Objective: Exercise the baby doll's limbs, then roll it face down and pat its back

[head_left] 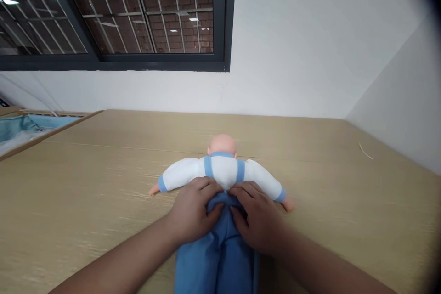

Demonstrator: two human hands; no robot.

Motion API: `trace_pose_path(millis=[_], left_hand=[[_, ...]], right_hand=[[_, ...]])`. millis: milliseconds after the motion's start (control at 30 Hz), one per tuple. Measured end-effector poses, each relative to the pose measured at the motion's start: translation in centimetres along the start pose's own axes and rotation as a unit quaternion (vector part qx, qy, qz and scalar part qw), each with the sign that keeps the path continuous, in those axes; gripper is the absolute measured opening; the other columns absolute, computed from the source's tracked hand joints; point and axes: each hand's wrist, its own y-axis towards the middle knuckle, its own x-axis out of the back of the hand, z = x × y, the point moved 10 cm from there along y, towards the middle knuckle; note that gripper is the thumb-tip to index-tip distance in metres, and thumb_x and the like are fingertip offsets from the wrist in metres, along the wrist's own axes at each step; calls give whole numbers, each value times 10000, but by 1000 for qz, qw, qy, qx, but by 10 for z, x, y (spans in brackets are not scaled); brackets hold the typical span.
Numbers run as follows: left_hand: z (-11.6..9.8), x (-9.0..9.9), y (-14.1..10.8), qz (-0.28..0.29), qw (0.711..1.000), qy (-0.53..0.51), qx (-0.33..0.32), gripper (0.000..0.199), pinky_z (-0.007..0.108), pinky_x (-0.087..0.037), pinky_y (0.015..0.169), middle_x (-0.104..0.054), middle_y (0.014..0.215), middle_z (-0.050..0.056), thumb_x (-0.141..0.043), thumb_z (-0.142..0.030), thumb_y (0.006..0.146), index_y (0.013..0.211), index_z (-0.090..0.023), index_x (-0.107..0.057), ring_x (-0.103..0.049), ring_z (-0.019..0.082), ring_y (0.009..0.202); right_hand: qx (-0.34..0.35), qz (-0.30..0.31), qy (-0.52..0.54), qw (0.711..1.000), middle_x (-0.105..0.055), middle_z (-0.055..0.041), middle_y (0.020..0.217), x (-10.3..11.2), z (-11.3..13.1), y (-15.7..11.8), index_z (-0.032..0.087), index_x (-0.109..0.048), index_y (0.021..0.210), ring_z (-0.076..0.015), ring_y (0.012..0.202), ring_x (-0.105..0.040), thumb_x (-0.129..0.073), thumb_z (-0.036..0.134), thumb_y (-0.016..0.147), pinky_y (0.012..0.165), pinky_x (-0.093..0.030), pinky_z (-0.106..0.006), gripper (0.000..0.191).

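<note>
A doll (224,171) lies on a wooden table with its bald head away from me and its arms spread. Its top is white with light blue straps, collar and cuffs. Blue trousers (227,248) cover its lower body and run toward me. My left hand (198,209) is closed on the left side of the trousers' waist, fingers and thumb bent round the cloth. On the right side of the waist, my right hand (257,216) pinches the cloth the same way. Both hands almost meet at the doll's lower back.
The table (86,193) reaches a white wall (292,46) with a dark-framed, barred window (155,62). At the far left stands a wooden-edged box (51,133) holding light blue cloth. A thin pale strand (365,151) lies at the right.
</note>
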Motion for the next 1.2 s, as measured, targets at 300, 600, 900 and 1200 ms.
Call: trace_pose_path(millis=[300, 600, 900, 1200], left_hand=[[-12, 7, -13, -53, 998, 22, -12, 506, 437, -506, 927, -540, 1200, 95, -646, -169, 807, 1300, -206, -535, -540, 262, 1095], [-12, 3, -8, -21, 998, 54, -14, 573, 495, -440, 1067, -510, 1325, 125, -642, -195, 809, 1364, -178, -502, -476, 301, 1232], [-3, 1, 2, 8, 1000, 16, 3, 580, 448, -490, 1003, -578, 1248, 70, -704, -208, 723, 1287, -243, -575, -560, 267, 1132], [-7, 7, -8, -35, 996, 76, -11, 710, 531, -360, 1140, -430, 1426, 158, -705, -236, 749, 1403, -148, -441, -374, 337, 1344]], right_hand=[[-10, -19, 31, 999, -601, -84, 1107, 11, 3, -1, 211, -587, 1124, -248, 1039, -557, -567, 234, 918, 900, -505, -446, 208], [17, -32, -50, 998, -554, -126, 1329, 7, 3, -4, 170, -516, 1362, -299, 1245, -486, -602, 279, 892, 1078, -434, -506, 491], [-25, 11, -14, 1000, -602, -105, 1249, 5, -7, 4, 195, -582, 1286, -276, 1161, -544, -639, 276, 843, 1028, -479, -499, 454], [26, -30, -81, 996, -446, -155, 1485, 2, -8, -2, 131, -424, 1477, -336, 1376, -384, -652, 351, 861, 1146, -376, -570, 693]])
